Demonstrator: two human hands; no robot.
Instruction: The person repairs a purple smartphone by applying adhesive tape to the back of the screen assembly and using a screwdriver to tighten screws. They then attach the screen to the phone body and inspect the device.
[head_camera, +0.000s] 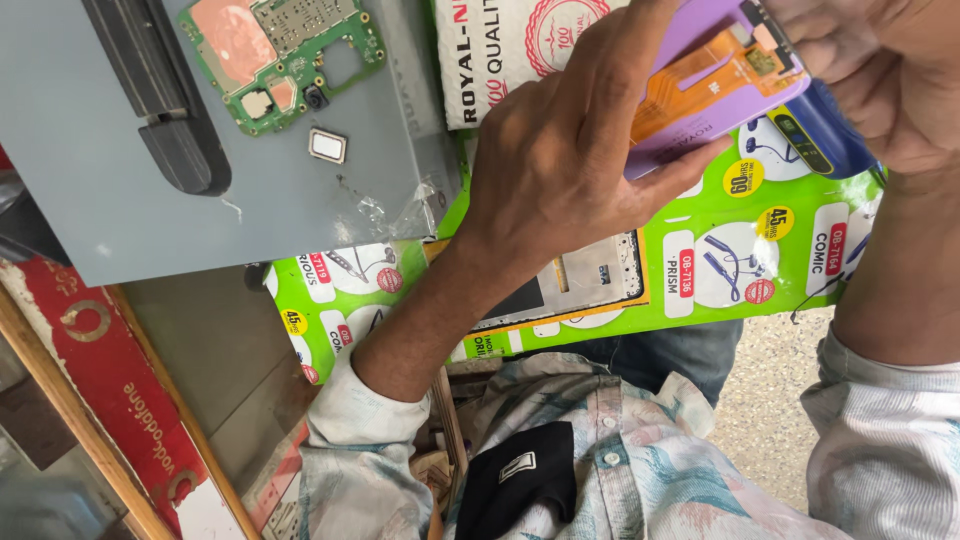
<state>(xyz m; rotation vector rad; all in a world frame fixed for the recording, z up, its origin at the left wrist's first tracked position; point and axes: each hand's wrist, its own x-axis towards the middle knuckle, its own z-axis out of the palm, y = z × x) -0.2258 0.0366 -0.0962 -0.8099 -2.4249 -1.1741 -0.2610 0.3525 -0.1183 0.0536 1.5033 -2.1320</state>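
Gripping a purple phone display panel with an orange flex cable (715, 85), left hand (560, 150) clamped along its edge, right hand (880, 70) pinching the top corner. Held above green printed cardboard packaging (740, 250), near a green circuit board (285, 55) on a grey mat (110, 200).

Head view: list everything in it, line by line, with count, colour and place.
Phone panel: one, purple with orange flex cable, held in both hands, top right.
Circuit board: one, green, on the grey mat, top left.
Grey mat: one, top left.
Small module: one, silver, below the board.
Dark tool: one, black, on the mat.
Green printed sheet: one, under the hands.
Left hand: one, grip on the panel.
Right hand: one, at the panel's top.
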